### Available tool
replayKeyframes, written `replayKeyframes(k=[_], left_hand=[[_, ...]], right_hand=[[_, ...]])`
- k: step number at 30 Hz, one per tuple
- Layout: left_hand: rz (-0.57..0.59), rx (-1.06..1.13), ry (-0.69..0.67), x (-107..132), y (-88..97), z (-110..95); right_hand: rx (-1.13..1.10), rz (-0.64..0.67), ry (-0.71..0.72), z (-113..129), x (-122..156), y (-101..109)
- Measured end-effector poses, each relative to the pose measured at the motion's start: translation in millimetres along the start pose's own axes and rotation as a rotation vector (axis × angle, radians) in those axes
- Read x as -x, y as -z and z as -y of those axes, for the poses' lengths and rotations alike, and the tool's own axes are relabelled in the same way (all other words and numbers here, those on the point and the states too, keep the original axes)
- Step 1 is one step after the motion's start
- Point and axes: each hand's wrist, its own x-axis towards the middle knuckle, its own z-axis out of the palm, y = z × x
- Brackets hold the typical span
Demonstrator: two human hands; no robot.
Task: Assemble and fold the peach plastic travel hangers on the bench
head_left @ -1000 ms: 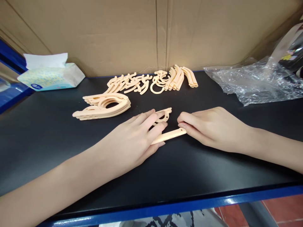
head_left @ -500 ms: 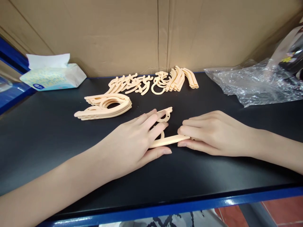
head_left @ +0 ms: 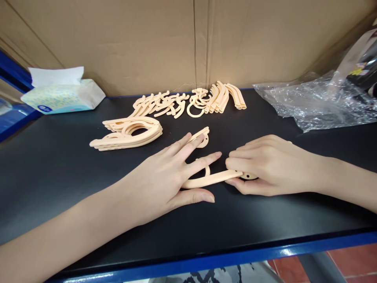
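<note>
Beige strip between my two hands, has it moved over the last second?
Yes: the beige strip has shifted toward the blue front edge, and a little to the right.

Tissue pack (head_left: 66,97), cardboard (head_left: 132,43), clear plastic (head_left: 312,104), apparently tiles (head_left: 353,257)

Left hand (head_left: 176,173) spread over peach folding hanger (head_left: 209,179) on black tabletop (head_left: 265,220); right hand (head_left: 265,165) gripping hanger's right end. Stacked hangers (head_left: 149,137) left, loose hanger parts (head_left: 202,92) behind, tissue pack (head_left: 64,97) far left, clear plastic bag (head_left: 312,106) far right.
</note>
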Motion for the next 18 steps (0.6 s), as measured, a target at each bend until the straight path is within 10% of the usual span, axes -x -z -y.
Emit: replayKeyframes(k=[18], left_hand=[[-0.004,-0.022,-0.016,0.2,-2.8,-0.5]], right_hand=[[0.128,-0.071,0.07,-4.2,0.1,-1.4]])
